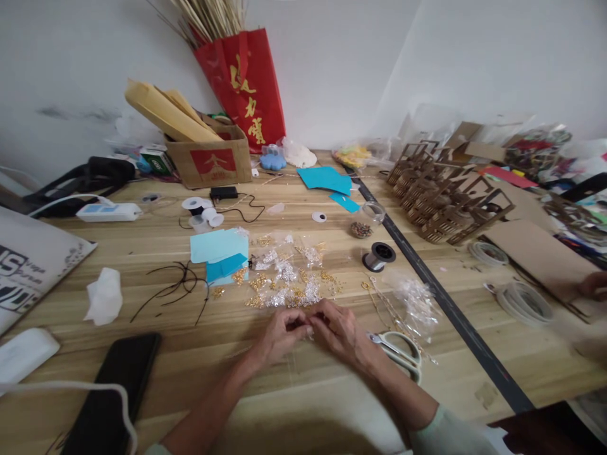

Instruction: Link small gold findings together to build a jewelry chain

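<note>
My left hand (279, 335) and my right hand (339, 330) meet at the table's front middle, both with fingers pinched together. Something small and pale shows between the fingertips, too small to name. Just beyond them lie several small clear bags and heaps of gold and silver beads (310, 291). Scissors with pale handles (402, 355) rest beside my right wrist. Gold chains (382, 302) and a crumpled heap of clear plastic bags (417, 303) lie to the right. Behind these stands a spool of grey wire (379, 256).
A black phone (114, 392) and black cords (177, 287) lie left, near light blue cards (219, 245). Farther back are white spools (203, 212) and a cardboard box (208, 158). Wooden frames (446, 196) stand right, past a dark strip (441, 303). Another person's hand (594, 285) shows at the right edge.
</note>
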`<action>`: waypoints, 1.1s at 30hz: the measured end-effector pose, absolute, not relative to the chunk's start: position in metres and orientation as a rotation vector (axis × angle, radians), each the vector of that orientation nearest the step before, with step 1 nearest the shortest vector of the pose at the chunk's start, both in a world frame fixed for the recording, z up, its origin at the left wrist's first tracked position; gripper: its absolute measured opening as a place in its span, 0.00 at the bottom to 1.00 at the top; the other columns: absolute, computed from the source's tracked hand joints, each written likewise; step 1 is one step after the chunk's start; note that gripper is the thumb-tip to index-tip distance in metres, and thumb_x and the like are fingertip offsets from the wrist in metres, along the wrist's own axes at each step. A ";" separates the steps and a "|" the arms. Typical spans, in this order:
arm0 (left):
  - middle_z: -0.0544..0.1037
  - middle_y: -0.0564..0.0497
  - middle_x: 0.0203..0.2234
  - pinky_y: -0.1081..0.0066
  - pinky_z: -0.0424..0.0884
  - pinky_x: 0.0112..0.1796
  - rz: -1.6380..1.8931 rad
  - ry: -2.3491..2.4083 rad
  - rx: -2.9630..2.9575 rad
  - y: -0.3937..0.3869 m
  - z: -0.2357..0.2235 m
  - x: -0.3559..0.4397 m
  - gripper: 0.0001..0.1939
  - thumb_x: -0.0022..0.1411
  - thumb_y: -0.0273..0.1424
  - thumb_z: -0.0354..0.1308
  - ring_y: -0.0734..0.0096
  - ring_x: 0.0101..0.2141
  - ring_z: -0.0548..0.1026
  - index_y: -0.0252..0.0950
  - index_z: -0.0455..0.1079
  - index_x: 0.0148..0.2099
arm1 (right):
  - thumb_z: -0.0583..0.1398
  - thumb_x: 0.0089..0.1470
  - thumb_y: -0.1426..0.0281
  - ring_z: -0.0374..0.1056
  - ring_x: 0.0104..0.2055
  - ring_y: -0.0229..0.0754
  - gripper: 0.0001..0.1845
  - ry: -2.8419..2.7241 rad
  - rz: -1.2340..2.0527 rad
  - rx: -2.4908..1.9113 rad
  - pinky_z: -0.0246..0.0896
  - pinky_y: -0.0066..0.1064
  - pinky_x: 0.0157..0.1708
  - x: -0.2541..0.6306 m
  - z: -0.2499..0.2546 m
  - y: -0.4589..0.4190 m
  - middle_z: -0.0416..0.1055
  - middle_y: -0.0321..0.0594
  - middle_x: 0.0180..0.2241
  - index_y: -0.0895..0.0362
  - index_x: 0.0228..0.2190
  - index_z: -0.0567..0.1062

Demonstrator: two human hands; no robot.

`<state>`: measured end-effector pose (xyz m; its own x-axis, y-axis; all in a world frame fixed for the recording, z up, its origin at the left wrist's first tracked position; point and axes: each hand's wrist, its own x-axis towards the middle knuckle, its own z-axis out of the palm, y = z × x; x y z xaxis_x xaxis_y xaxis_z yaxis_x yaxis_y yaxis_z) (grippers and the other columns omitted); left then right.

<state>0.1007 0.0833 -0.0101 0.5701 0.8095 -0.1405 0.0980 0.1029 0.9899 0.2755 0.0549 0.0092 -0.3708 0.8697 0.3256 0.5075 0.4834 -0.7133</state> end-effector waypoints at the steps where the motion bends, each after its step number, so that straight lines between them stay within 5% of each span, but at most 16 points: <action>1: 0.70 0.52 0.20 0.74 0.61 0.27 0.638 0.844 1.357 0.084 -0.009 0.101 0.11 0.53 0.35 0.59 0.74 0.24 0.66 0.32 0.69 0.26 | 0.53 0.61 0.73 0.67 0.30 0.38 0.04 -2.019 0.646 -1.131 0.63 0.28 0.31 0.276 0.009 0.056 0.69 0.39 0.30 0.56 0.36 0.69; 6: 0.71 0.53 0.20 0.73 0.64 0.28 0.687 0.871 1.191 0.085 -0.003 0.100 0.13 0.51 0.38 0.61 0.75 0.23 0.67 0.32 0.69 0.26 | 0.56 0.58 0.74 0.65 0.46 0.46 0.09 -1.907 0.429 -1.131 0.64 0.39 0.45 0.281 0.010 0.056 0.65 0.47 0.43 0.55 0.42 0.69; 13: 0.72 0.52 0.19 0.74 0.64 0.27 0.728 0.866 1.123 0.086 -0.001 0.098 0.14 0.51 0.39 0.63 0.76 0.22 0.68 0.32 0.69 0.26 | 0.56 0.59 0.72 0.64 0.38 0.43 0.07 -2.056 0.438 -1.092 0.65 0.35 0.36 0.278 0.016 0.052 0.66 0.42 0.35 0.54 0.38 0.73; 33: 0.72 0.53 0.19 0.74 0.64 0.27 0.786 0.858 1.194 0.086 0.000 0.099 0.13 0.53 0.38 0.62 0.75 0.23 0.69 0.32 0.68 0.26 | 0.53 0.62 0.73 0.64 0.36 0.41 0.08 -2.070 0.577 -1.076 0.63 0.33 0.37 0.272 0.008 0.055 0.67 0.42 0.33 0.56 0.34 0.71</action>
<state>0.0992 0.0855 0.0004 0.4661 0.8733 -0.1421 -0.0655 0.1942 0.9788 0.2720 0.0546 0.0081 -0.3907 0.8326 0.3927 0.5092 0.5508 -0.6613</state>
